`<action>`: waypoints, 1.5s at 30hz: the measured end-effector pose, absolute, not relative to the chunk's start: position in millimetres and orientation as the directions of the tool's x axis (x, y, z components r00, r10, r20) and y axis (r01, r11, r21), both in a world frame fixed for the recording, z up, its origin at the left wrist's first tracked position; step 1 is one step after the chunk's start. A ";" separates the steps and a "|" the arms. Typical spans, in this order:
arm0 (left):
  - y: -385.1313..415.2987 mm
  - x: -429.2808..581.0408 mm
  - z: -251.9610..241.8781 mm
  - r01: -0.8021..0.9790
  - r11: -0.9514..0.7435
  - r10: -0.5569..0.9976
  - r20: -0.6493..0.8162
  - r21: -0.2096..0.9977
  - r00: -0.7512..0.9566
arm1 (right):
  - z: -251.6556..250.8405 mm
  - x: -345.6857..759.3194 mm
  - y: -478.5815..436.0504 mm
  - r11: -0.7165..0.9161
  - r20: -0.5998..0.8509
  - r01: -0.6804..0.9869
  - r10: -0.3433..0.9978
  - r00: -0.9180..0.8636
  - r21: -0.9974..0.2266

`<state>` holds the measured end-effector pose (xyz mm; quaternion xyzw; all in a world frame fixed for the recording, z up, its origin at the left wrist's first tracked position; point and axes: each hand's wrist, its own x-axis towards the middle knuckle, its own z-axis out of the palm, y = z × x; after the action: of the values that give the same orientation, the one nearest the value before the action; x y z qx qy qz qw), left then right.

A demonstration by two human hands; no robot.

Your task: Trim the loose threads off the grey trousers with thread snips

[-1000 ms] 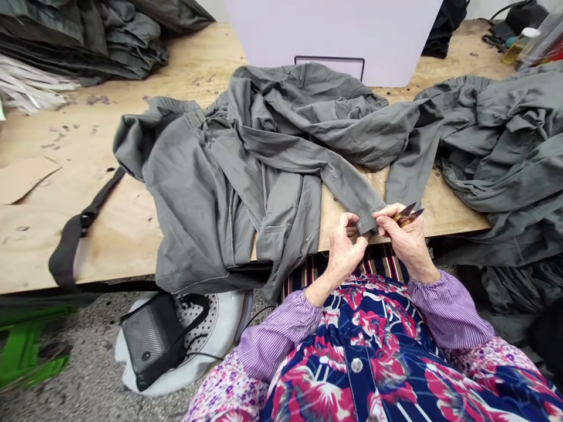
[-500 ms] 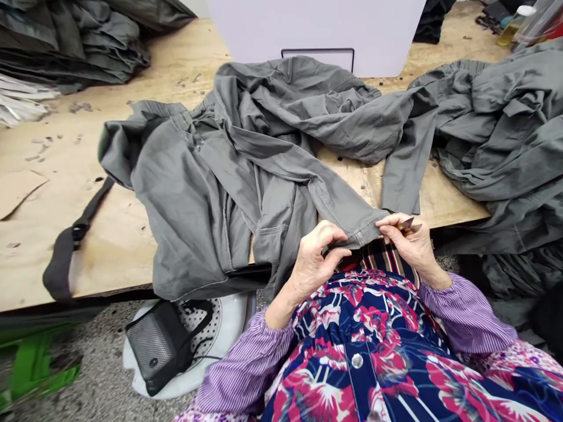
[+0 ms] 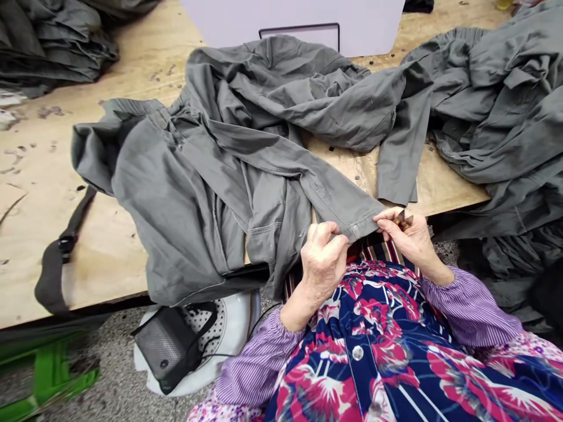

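Grey trousers (image 3: 220, 193) with a gathered elastic waist lie crumpled over the table's front edge, one tapered leg stretched toward me. My right hand (image 3: 404, 234) pinches the corner of that leg's stitched hem (image 3: 363, 225). Tucked in the same hand is a small pair of thread snips (image 3: 403, 221), its dark pointed blades sticking up past the fingers. At the other end of the hem, my left hand (image 3: 323, 258) is closed with its knuckles up, right against the cloth. Its fingertips are hidden, so what they hold I cannot make out.
More grey garments are heaped at right (image 3: 510, 111) and far left (image 3: 48, 47). A pale panel with a black wire frame (image 3: 299, 26) stands behind. A black buckled strap (image 3: 65, 249) hangs over the wooden table (image 3: 114, 252). Below, a black mesh-sided case (image 3: 165, 346) rests on a white stool (image 3: 231, 328).
My left hand has gone from fingers apart beside the hem to closed, knuckles up. My right hand keeps its pinch on the hem corner. The view has shifted slightly.
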<state>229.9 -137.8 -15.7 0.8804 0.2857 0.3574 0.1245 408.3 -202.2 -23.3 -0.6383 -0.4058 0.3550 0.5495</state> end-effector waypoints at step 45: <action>-143.0 225.5 -52.8 0.239 -0.910 0.412 0.805 0.339 0.427 | -13.5 399.7 -197.1 -0.015 -0.005 0.049 0.979 0.202 -0.999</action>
<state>225.5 -143.0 -52.8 0.8401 0.1936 0.4992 0.0865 399.7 -197.1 -13.5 -0.5632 -0.4566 0.4364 0.5328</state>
